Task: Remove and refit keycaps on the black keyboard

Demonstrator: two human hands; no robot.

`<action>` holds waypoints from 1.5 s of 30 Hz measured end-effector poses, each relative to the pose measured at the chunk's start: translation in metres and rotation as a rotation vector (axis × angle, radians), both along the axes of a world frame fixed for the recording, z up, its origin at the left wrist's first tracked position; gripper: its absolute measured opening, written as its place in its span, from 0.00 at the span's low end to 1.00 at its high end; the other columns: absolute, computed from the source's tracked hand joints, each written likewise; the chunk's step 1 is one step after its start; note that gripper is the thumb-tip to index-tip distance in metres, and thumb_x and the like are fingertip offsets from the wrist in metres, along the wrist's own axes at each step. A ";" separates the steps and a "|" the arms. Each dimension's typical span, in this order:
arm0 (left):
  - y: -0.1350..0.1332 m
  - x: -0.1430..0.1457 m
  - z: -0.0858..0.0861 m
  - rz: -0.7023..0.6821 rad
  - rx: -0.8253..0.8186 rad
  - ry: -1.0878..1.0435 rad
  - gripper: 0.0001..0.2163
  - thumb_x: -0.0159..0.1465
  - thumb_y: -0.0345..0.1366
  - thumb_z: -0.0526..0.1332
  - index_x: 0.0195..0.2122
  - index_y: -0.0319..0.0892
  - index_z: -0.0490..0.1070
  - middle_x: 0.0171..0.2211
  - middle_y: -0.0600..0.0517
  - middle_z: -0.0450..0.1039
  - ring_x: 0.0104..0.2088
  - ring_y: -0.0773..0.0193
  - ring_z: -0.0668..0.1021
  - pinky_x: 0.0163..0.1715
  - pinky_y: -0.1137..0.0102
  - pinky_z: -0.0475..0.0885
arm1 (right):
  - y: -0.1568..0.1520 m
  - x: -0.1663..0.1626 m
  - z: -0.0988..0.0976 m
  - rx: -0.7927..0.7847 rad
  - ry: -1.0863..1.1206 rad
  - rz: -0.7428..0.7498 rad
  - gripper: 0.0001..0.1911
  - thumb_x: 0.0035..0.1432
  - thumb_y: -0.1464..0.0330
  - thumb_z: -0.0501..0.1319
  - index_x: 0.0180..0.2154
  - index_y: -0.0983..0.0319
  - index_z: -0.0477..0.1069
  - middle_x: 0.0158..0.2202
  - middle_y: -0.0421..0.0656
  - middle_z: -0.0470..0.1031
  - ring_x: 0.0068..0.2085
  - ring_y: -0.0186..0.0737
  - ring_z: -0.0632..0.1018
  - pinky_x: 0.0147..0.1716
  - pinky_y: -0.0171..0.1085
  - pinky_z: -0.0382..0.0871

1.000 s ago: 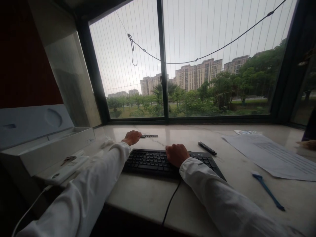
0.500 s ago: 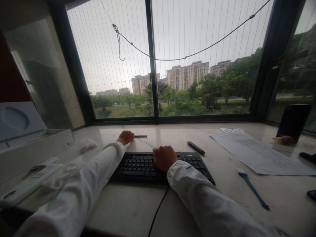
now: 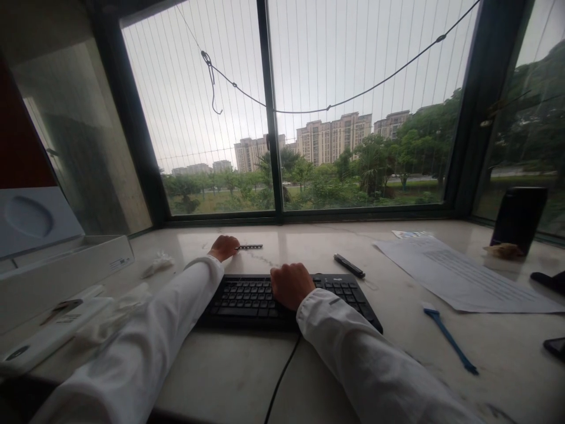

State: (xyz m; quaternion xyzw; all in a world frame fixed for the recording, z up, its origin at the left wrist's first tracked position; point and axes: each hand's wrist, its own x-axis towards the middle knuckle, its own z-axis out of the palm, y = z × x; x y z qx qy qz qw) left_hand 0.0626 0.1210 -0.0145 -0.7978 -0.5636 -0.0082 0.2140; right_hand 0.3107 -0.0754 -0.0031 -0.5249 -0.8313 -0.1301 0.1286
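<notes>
A black wired keyboard (image 3: 247,297) lies on a pale marble sill (image 3: 309,247) before a large window. My right hand (image 3: 291,284) rests on the keyboard's middle with fingers curled down over the keys. My left hand (image 3: 224,247) reaches past the keyboard's far left corner and pinches the end of a thin dark strip (image 3: 251,247) lying on the sill. Both arms wear white sleeves.
A black pen (image 3: 348,265) lies right of the keyboard. Printed paper sheets (image 3: 459,277) and a blue tool (image 3: 448,337) sit farther right. A dark cup (image 3: 518,218) stands at far right. An open white box (image 3: 57,265) and crumpled wrappers (image 3: 156,263) sit left.
The view has swung to the right and steadied, bringing the dark cup into sight. Both hands stay where they were, the left on the strip, the right on the keyboard.
</notes>
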 end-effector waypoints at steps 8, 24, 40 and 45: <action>-0.010 0.004 0.002 -0.031 0.000 -0.065 0.11 0.60 0.32 0.53 0.31 0.38 0.75 0.37 0.42 0.75 0.40 0.55 0.75 0.41 0.63 0.64 | 0.003 0.001 -0.003 0.019 0.011 0.003 0.14 0.59 0.68 0.51 0.34 0.65 0.75 0.31 0.53 0.77 0.35 0.44 0.78 0.33 0.37 0.66; -0.096 0.024 0.044 -0.109 0.194 -0.675 0.10 0.57 0.44 0.62 0.33 0.46 0.78 0.36 0.53 0.79 0.41 0.60 0.77 0.42 0.69 0.68 | 0.001 -0.001 -0.003 0.014 -0.029 -0.057 0.19 0.62 0.66 0.46 0.35 0.62 0.75 0.32 0.51 0.78 0.35 0.46 0.79 0.33 0.39 0.64; -0.141 0.054 0.007 -0.545 -0.019 -0.956 0.11 0.54 0.44 0.64 0.32 0.42 0.79 0.29 0.53 0.78 0.20 0.74 0.67 0.24 0.76 0.61 | 0.000 -0.013 -0.007 0.146 0.004 -0.143 0.25 0.65 0.52 0.39 0.45 0.54 0.70 0.29 0.45 0.78 0.31 0.44 0.79 0.27 0.35 0.58; -0.144 0.053 0.011 -0.655 -0.035 -0.928 0.11 0.55 0.43 0.65 0.33 0.42 0.79 0.30 0.52 0.77 0.23 0.73 0.70 0.25 0.76 0.63 | 0.000 -0.012 -0.008 0.138 0.006 -0.157 0.27 0.65 0.53 0.37 0.45 0.54 0.71 0.29 0.45 0.78 0.30 0.42 0.79 0.27 0.35 0.57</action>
